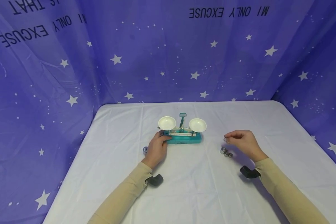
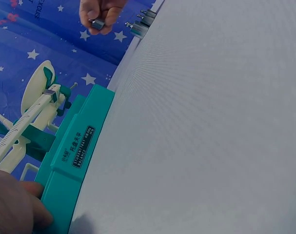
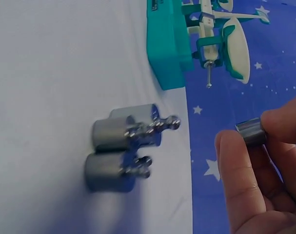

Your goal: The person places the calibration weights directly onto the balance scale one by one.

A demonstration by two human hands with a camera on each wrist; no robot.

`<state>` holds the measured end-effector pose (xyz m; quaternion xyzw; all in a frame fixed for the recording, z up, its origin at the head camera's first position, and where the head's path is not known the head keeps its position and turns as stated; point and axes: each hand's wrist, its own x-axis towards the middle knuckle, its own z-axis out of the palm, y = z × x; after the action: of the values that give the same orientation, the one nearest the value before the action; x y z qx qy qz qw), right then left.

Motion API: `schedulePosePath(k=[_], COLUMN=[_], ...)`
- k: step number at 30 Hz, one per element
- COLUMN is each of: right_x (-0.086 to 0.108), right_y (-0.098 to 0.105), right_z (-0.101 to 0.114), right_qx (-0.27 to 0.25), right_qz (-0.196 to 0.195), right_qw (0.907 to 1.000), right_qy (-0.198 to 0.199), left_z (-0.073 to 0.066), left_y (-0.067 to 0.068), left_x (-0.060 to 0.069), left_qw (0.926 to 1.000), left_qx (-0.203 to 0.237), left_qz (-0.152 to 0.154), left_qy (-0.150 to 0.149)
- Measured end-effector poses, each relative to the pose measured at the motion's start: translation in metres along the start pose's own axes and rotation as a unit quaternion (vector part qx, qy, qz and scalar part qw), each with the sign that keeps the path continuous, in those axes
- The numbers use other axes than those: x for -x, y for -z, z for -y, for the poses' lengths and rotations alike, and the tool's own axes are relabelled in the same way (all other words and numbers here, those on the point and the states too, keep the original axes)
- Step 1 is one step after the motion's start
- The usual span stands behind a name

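Note:
A teal tray balance [image 1: 184,140] with two white pans stands on the white table. My left hand [image 1: 156,148] holds the left end of its base, and in the left wrist view part of that hand [image 2: 13,204] lies against the teal base [image 2: 72,161]. To the balance's right, my right hand [image 1: 245,143] pinches a small metal weight [image 3: 251,131] between thumb and fingers, raised above the cloth. Below that hand, several knobbed metal weights [image 1: 226,152] stand close together. Both the left pan [image 1: 167,123] and the right pan [image 1: 197,125] hold nothing visible.
A shiny metal object [image 1: 145,150] sits left of my left hand, partly hidden by it. White cloth [image 1: 193,186] covers the table. A purple star-patterned curtain [image 1: 168,62] hangs behind and at both sides. Black pieces [image 1: 155,180] stick out from both sleeve cuffs.

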<state>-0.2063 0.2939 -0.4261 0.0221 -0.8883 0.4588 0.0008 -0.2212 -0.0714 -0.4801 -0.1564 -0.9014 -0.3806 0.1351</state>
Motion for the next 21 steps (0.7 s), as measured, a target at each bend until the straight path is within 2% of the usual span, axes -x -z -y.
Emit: schedulePosePath(k=[6,21], right_x=[-0.007,-0.023], right_y=[-0.002,-0.004], right_z=[0.011,0.050], right_qx=[-0.032,-0.038], right_qz=[-0.003,0.016], right_qw=[0.9994,0.9990], right_qy=[0.012,0.018], left_z=[-0.001,-0.001], left_y=[0.000,0.000], left_x=[0.000,0.001], left_qw=[1.0000,1.0000], left_qx=[-0.005,-0.005], left_qz=[0.000,-0.004], left_qy=[-0.001,-0.001])
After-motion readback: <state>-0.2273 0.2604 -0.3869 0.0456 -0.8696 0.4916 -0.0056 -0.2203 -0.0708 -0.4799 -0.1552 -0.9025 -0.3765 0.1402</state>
